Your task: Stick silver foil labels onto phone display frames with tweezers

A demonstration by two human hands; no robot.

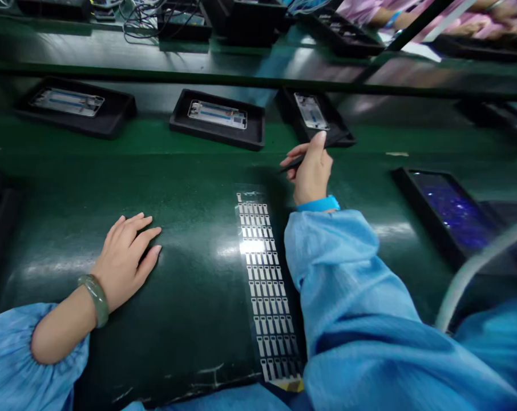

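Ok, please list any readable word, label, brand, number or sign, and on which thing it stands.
None is readable. Any marks on the device frames in the black trays, the small pale pieces or the dark tool in the right hand are too small or blurred.

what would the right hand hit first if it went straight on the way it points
Probably the black tray just beyond the right hand; how wide the gap is, if any, is unclear.
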